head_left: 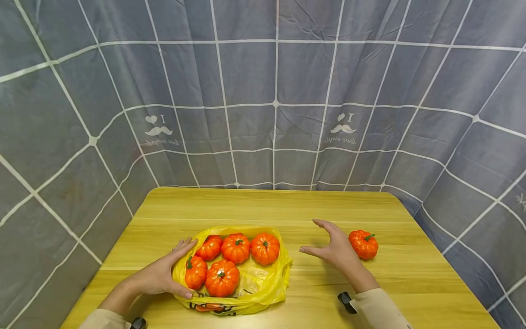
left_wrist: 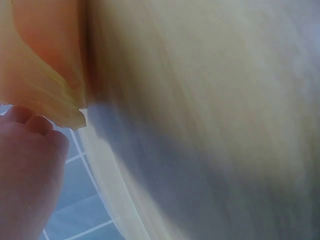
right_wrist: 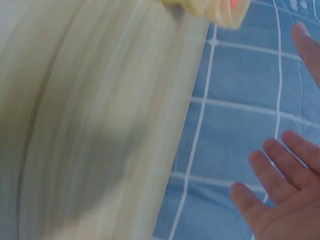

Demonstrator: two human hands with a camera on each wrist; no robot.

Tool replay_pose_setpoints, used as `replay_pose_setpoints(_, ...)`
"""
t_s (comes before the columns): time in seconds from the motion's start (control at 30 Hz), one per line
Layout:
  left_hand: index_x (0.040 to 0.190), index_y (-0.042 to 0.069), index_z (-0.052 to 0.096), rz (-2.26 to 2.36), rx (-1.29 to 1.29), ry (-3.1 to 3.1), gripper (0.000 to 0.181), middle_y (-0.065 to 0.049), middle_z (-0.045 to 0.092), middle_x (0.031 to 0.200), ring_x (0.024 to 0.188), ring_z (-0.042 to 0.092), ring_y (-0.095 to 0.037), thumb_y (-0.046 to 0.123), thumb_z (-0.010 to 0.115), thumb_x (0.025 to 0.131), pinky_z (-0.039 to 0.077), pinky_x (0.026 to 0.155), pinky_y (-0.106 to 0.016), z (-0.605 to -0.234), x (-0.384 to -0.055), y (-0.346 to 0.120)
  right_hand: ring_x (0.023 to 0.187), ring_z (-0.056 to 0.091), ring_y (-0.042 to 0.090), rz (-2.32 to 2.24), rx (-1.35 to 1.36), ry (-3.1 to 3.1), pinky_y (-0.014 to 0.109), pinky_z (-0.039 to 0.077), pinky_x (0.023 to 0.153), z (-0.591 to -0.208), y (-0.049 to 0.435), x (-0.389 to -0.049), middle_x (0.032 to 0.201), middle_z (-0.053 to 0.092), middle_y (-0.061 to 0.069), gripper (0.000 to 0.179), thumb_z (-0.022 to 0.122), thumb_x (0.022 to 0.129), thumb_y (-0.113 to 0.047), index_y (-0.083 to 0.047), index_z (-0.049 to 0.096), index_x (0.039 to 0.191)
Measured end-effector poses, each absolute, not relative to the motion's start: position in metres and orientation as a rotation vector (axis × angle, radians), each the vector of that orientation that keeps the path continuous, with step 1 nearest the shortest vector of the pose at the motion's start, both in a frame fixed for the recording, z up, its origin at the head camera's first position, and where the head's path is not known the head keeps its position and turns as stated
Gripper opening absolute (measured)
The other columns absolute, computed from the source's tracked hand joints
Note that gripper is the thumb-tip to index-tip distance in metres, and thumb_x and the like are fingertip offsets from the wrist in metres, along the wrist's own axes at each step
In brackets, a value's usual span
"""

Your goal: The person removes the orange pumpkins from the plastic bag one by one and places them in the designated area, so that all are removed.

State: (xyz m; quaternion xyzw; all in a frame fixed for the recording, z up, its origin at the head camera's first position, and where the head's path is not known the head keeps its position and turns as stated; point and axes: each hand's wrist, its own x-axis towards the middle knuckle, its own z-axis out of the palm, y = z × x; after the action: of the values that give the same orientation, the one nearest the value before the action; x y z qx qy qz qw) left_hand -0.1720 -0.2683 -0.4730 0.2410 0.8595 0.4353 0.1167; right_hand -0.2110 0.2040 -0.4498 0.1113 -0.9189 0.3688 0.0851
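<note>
A yellow plastic bag (head_left: 263, 297) lies with its mouth spread wide on the table. Inside it sit several small orange pumpkins (head_left: 236, 248) with green stems. My left hand (head_left: 166, 272) holds the bag's left side, thumb at the front rim and fingers farther back; the left wrist view shows the fingers (left_wrist: 37, 125) against the yellow plastic. Between the bag and a lone orange pumpkin (head_left: 363, 244) is my right hand (head_left: 334, 249), thumb and fingers apart, holding nothing. In the right wrist view the right hand's fingers (right_wrist: 275, 177) are spread, with a corner of the bag beyond.
The wooden table (head_left: 271, 205) has rounded far corners. A grey curtain (head_left: 250, 82) with white grid lines hangs behind it and along both sides. A dark wrist strap (head_left: 346, 302) shows at the right sleeve, and another (head_left: 139, 323) at the left.
</note>
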Motion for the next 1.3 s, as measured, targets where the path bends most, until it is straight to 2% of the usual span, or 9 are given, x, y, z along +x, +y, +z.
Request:
replay_pose_setpoints(0.27, 0.161, 0.006, 0.02, 1.269, 0.701, 2.509, 0.122, -0.034, 0.003, 0.162, 0.144, -0.007, -0.059, 0.03, 0.095, 0.067, 0.001, 0.101, -0.081, -0.472, -0.172, -0.268, 0.132, 0.05, 0.036, 1.188, 0.432, -2.76, 0.055, 0.041, 0.106, -0.456, 0.165, -0.21, 0.14, 0.058, 0.012, 0.088, 0.093, 0.068, -0.044, -0.007, 0.058, 0.14)
replay_pose_setpoints(0.63, 0.161, 0.008, 0.019, 1.272, 0.709, 2.496, 0.122, -0.033, 0.001, 0.162, 0.144, -0.008, -0.058, 0.03, 0.095, 0.068, 0.0, 0.101, -0.081, -0.473, -0.173, -0.269, 0.131, 0.051, 0.036, 1.269, 0.549, -2.763, 0.054, 0.04, 0.107, -0.472, 0.132, -0.209, 0.138, 0.06, 0.012, 0.083, 0.091, 0.07, -0.045, -0.006, 0.06, 0.136)
replay_pose_setpoints(0.87, 0.161, 0.006, 0.021, 1.266, 0.733, 2.52, 0.123, -0.029, 0.005, 0.164, 0.145, -0.006, -0.057, 0.031, 0.095, 0.067, 0.002, 0.103, -0.08, -0.475, -0.173, -0.269, 0.132, 0.05, 0.037, 1.266, 0.574, -2.807, 0.054, 0.039, 0.108, -0.478, 0.121, -0.211, 0.14, 0.057, 0.014, 0.083, 0.09, 0.072, -0.045, -0.007, 0.058, 0.138)
replay_pose_setpoints(1.3, 0.161, 0.006, 0.021, 1.266, 0.743, 2.516, 0.123, -0.03, 0.005, 0.163, 0.144, -0.005, -0.058, 0.03, 0.095, 0.066, 0.001, 0.102, -0.081, -0.476, -0.173, -0.27, 0.131, 0.049, 0.04, 1.224, 0.536, -2.843, 0.055, 0.039, 0.108, -0.49, 0.114, -0.215, 0.14, 0.056, 0.018, 0.092, 0.093, 0.069, -0.039, 0.001, 0.054, 0.141)
